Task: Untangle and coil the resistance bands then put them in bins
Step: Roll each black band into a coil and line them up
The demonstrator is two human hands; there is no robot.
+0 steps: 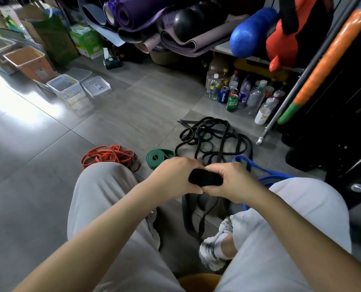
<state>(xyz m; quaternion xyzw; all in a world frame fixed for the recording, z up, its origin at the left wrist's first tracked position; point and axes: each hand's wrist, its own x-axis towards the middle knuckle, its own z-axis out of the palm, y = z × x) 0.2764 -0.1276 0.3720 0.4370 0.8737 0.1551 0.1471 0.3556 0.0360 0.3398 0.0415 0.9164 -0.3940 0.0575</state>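
A black resistance band coil [204,177] sits between both hands above my knees. My left hand [173,175] grips its left end and my right hand [232,182] grips its right end; loose black strands hang from it down to the floor [198,216]. On the tiled floor beyond lie a tangled pile of black bands [213,138], a coiled green band [158,158], a heap of red bands [110,158] and a blue band [257,171] beside my right knee. Clear plastic bins [64,87] stand at the far left.
An orange-brown bin [28,60] and cardboard boxes [49,32] stand at the far left. Bottles and cans [238,93] crowd the floor at right under a shelf of rolled mats [133,20]. A metal pole [280,114] leans at right.
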